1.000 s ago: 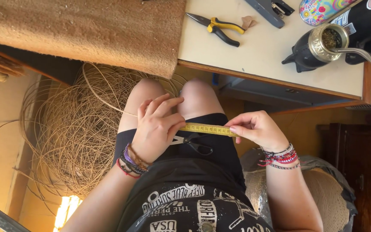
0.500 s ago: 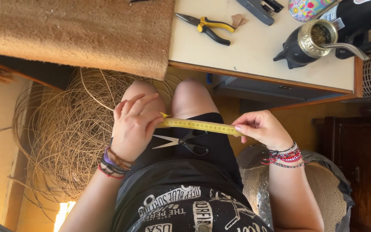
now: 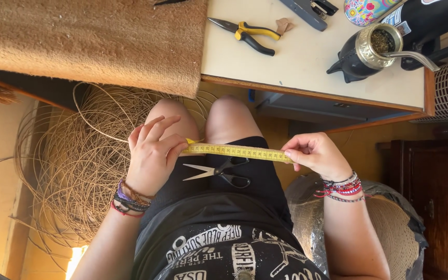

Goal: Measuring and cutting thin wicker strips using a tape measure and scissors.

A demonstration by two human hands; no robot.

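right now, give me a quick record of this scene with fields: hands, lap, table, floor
left hand: pinches one end of the yellow tape measure
right hand: pinches the other end, tape stretched taut between the hands
lap: black scissors, blades open, lying on dark shorts
table: pliers, gourd cup with metal straw, woven mat
floor: coil of wicker cane

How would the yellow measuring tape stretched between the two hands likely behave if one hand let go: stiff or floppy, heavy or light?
Probably floppy: the yellow tape looks thin and flat, straight only because the left hand and right hand pull it taut. Likely light, since fingertip pinches hold it. Released, it would probably drape over the lap near the scissors.
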